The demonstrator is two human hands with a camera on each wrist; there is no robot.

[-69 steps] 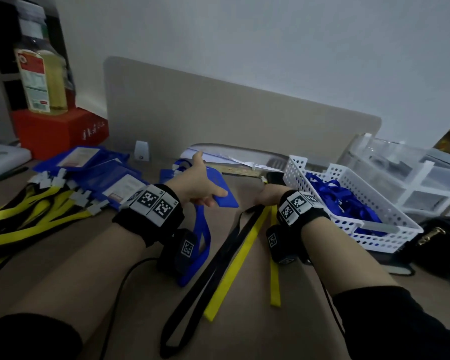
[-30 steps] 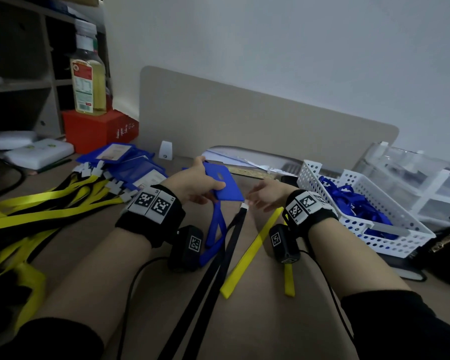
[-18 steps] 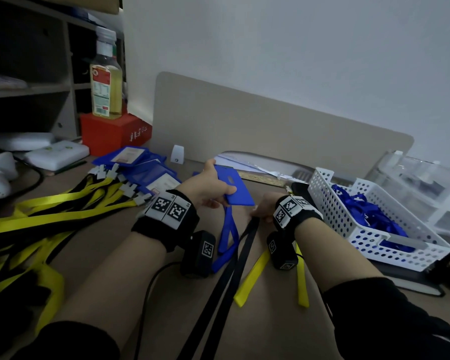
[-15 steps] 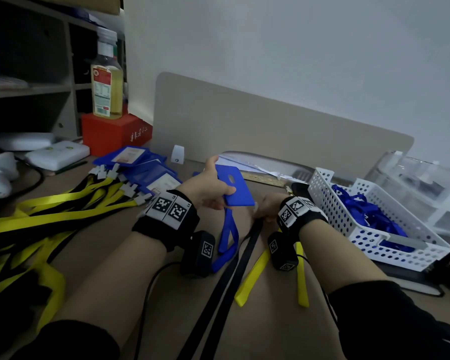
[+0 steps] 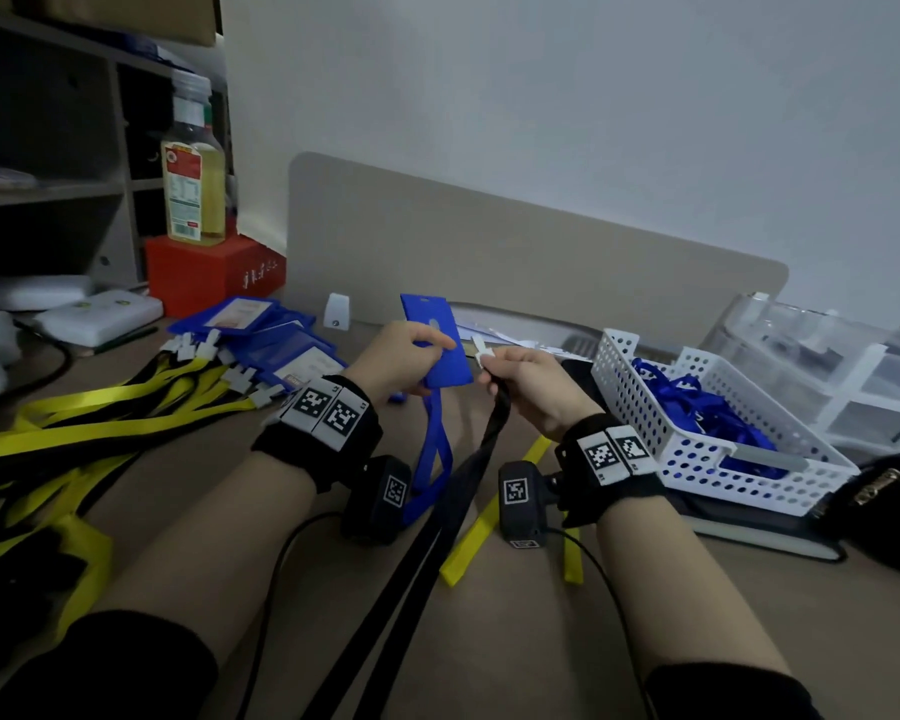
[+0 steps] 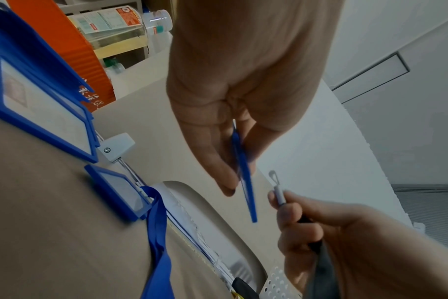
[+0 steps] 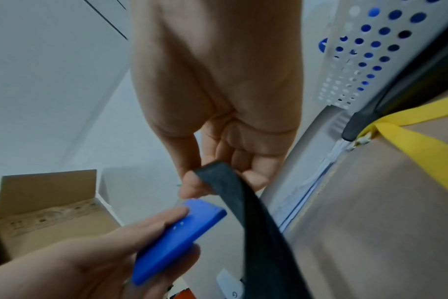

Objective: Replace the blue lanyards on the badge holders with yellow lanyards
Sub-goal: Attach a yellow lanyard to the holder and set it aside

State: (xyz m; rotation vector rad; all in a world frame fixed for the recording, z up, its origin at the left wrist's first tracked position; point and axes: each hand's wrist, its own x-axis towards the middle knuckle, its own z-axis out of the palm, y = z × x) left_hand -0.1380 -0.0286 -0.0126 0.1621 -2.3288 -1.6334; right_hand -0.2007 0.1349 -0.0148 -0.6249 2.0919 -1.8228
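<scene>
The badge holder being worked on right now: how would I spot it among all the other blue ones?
Start at the white perforated basket on the desk's right side and look left to the two hands. The badge holder is pinched upright in the left hand. Unlike the holders lying flat by the yellow lanyards, it is raised off the desk.

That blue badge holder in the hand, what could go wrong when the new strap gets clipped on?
The left hand only pinches the holder, so it might twist or slip when the clip pushes in. The right hand pinches just the clip's base, so it could pop loose. A blue lanyard hangs below the holder; the dark strap could tangle with it.
</scene>
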